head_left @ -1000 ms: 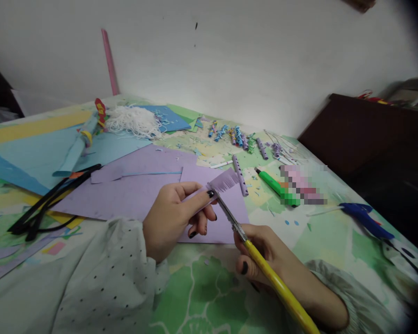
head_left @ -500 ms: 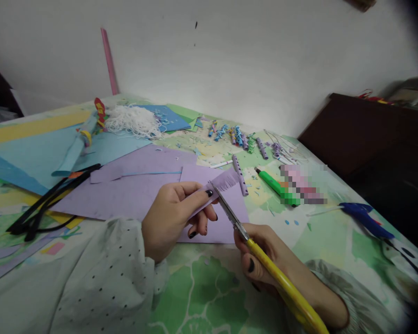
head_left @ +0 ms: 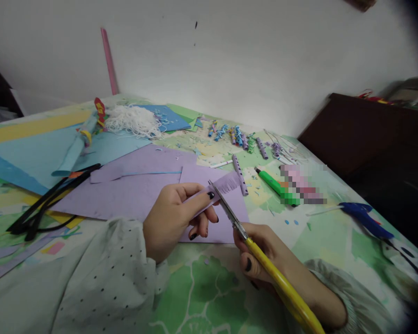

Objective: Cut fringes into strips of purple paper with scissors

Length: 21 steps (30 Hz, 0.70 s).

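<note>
A narrow purple paper strip, fringed with fine cuts along its lower edge, is pinched between thumb and fingers of my left hand. My right hand is closed round yellow-handled scissors. Their metal blades meet the strip just beyond my left thumb. Under the strip lies a sheet of purple paper on the table. A rolled purple tube with dark spots lies just past the strip's far end.
Larger purple sheets, black glasses-like frames and white shredded strands lie to the left. On the right are a green cutter and a blue glue gun. Small curled paper rolls lie farther back.
The scissor blades look slightly more open at the tips around the strip. Both hands have barely shifted, and the strip remains in my left hand.
</note>
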### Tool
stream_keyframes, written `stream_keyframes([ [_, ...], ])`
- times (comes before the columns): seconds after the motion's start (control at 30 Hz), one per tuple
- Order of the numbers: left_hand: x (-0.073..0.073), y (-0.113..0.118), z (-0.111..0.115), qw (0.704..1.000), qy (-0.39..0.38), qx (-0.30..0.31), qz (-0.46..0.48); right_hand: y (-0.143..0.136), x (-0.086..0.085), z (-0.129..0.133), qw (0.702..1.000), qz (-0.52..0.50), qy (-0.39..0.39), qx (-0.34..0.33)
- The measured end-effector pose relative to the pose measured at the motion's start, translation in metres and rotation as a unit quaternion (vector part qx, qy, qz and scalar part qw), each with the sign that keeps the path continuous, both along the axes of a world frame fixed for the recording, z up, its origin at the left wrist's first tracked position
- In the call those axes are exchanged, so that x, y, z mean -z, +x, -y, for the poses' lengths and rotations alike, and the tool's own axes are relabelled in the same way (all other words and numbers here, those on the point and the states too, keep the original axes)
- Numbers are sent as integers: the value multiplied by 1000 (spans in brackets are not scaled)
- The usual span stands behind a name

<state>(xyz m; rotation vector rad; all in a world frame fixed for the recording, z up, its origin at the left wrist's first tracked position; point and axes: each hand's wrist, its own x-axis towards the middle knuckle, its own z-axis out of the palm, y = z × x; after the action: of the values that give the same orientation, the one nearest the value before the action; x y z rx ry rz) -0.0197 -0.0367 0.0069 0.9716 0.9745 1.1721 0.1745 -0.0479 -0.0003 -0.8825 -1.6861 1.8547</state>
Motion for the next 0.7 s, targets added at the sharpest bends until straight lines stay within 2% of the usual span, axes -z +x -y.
stream_keyframes([
  [0.3, 2, -1, 0, 1000, 2, 1, -4, 3, 5, 1, 1000, 6, 7, 7],
  [0.7, 0, -1, 0, 1000, 1, 1, -12, 0, 1, 0, 1000, 21, 18, 7],
])
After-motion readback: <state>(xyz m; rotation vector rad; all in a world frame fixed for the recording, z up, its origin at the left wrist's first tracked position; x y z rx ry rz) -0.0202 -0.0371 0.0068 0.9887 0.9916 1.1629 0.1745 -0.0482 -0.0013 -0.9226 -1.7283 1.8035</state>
